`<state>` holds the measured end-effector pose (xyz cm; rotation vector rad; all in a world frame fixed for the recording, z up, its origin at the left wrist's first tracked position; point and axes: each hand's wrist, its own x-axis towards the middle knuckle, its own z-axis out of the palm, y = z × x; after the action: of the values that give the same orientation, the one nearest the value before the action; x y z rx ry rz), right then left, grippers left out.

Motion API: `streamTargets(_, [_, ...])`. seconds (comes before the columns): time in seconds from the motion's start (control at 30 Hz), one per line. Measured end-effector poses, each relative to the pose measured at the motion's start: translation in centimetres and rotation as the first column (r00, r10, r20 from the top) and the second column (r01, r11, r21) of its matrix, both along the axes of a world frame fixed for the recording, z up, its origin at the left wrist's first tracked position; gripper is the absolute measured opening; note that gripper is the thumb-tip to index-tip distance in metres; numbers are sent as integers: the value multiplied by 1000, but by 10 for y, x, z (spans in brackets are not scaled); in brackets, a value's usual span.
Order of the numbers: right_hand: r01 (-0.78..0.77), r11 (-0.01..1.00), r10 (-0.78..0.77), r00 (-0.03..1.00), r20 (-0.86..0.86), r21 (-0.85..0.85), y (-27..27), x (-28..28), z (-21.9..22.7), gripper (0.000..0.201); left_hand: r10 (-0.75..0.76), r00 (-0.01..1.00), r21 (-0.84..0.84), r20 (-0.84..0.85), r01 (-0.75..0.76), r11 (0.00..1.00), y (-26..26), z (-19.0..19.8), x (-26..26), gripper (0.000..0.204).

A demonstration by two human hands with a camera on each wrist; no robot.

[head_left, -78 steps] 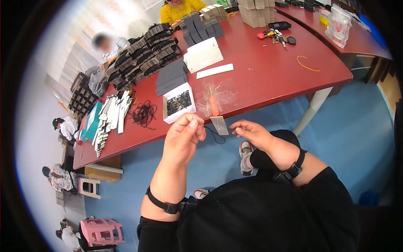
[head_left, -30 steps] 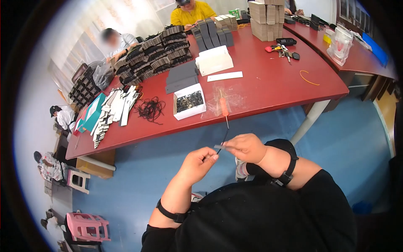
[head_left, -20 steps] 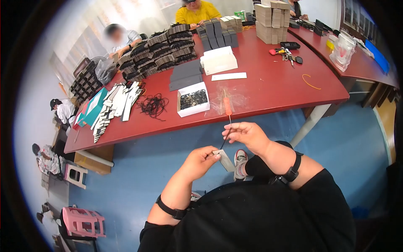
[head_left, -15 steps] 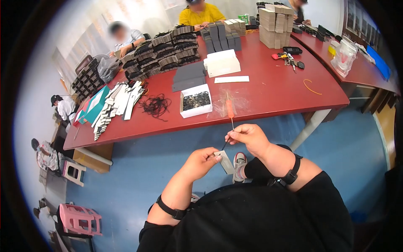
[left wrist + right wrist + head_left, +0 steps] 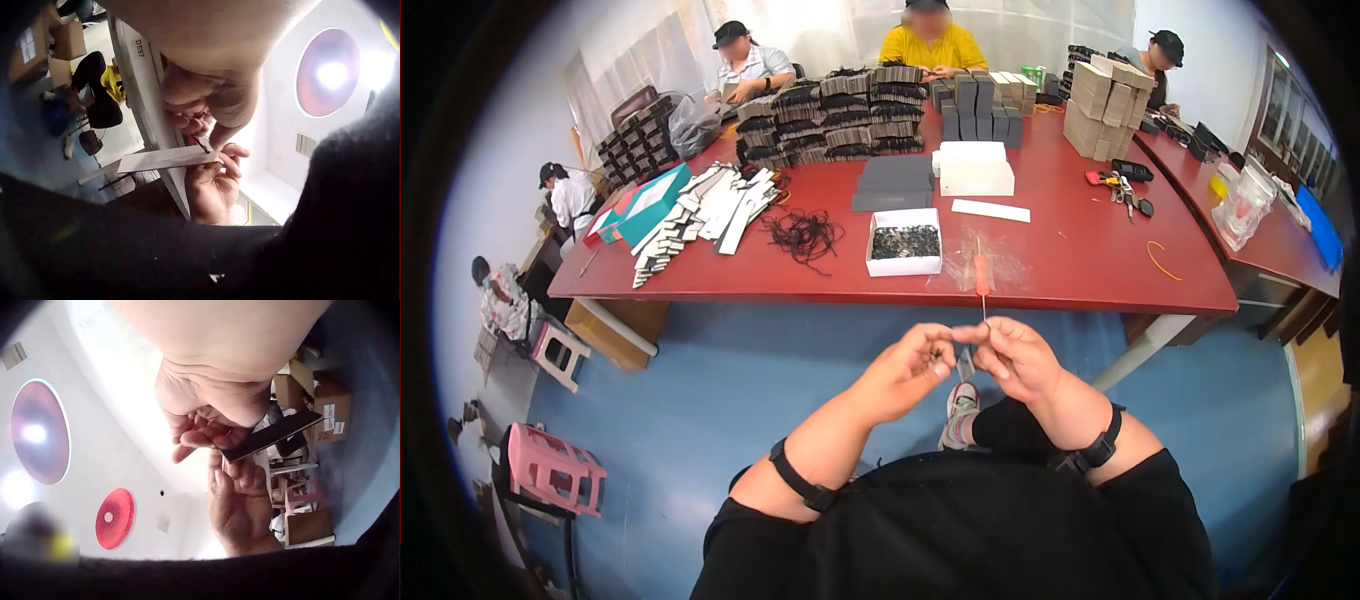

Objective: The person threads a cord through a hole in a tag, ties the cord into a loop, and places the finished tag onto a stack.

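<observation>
A small flat tag [image 5: 966, 362] hangs between both hands, a thin black cord [image 5: 202, 145] looped through the hole near its end. The left hand [image 5: 910, 375] curls its fingers about the cord, its thumb tip right at the tag's holed end. The right hand [image 5: 1025, 360] pinches that same end, and the fingertips of both hands meet there. In the right wrist view the tag's dark face [image 5: 275, 436] shows. Just above the hands, an orange-handled tool [image 5: 982, 275] lies under clear tape at the table edge, its thin metal shaft projecting towards the fingers.
On the red table [image 5: 1080, 265] stand a white box of small dark pieces [image 5: 905, 242], a tangle of black cords [image 5: 802, 235], white strips [image 5: 710, 215] and stacked tags [image 5: 830, 115]. Keys [image 5: 1122, 190] lie at right. Several people sit around; a pink stool [image 5: 555, 465] stands left.
The orange-handled tool's shaft first bore the tag, then the cord was drawn through the tag's hole. The hands have since come together at the tag's end, off the shaft.
</observation>
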<state>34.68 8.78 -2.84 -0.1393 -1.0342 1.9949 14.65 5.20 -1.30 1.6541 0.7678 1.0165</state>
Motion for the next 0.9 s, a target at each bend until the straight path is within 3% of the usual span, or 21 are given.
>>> streamTargets(0.03, [25,999,-26,999,30,39,2,0,2,27,-40,965,-23,258,47,999,0,0,0,36])
streamTargets(0.07, [72,997,-72,991,111,5,2,-1,8,30,-32,958,-15,284,37,999,1,0,-4,29])
streamTargets(0.13, [113,993,-106,975,195,-21,-3,-6,19,33,39,962,-47,269,-28,998,-4,7,-3,27])
streamTargets(0.2, [117,993,-120,901,416,32,-8,-10,23,33,111,965,-41,239,-104,994,-7,13,-3,24])
streamTargets(0.3, [85,996,-89,882,463,30,-11,-15,39,30,223,962,-159,156,-199,967,-18,33,-5,24])
streamTargets(0.33, [5,999,-29,891,454,54,-8,-13,41,28,225,961,-161,158,-200,966,-19,33,-4,24])
streamTargets(0.43, [-15,996,-40,827,560,93,-14,-17,50,26,283,955,-145,92,-269,952,-21,31,-3,28])
streamTargets(0.5, [-5,995,-56,786,615,97,-14,-18,53,23,176,950,159,256,-221,962,-15,16,-1,31])
streamTargets(0.53, [8,996,-60,806,589,91,-13,-17,50,20,180,974,118,141,-197,973,-12,9,-12,48])
streamTargets(0.57, [21,996,-65,824,563,85,-12,-18,48,18,183,972,121,144,-201,972,-9,3,-12,48])
streamTargets(0.63, [6,995,-53,866,497,97,-9,-19,48,14,132,939,151,316,-187,971,-4,9,-6,68])
streamTargets(0.67, [-5,994,-41,904,426,105,-8,-20,50,12,-70,974,30,215,66,997,1,-4,-8,84])
streamTargets(0.7, [-9,994,-40,902,429,112,-8,-22,52,12,-110,984,26,144,107,994,-6,-4,0,71])
streamTargets(0.77, [44,963,-161,885,437,265,-10,-26,58,8,-165,972,-247,-169,120,961,-15,0,5,56])
streamTargets(0.8, [130,889,-359,794,490,439,-9,-22,60,9,-64,997,-219,-47,52,974,-20,1,7,32])
streamTargets(0.83, [121,490,-778,508,370,863,-9,-15,70,8,-67,997,-219,-43,56,974,-19,6,4,32])
streamTargets(0.9, [472,495,-838,481,257,729,9,-4,68,7,61,931,-248,-360,-159,956,-13,16,-7,27])
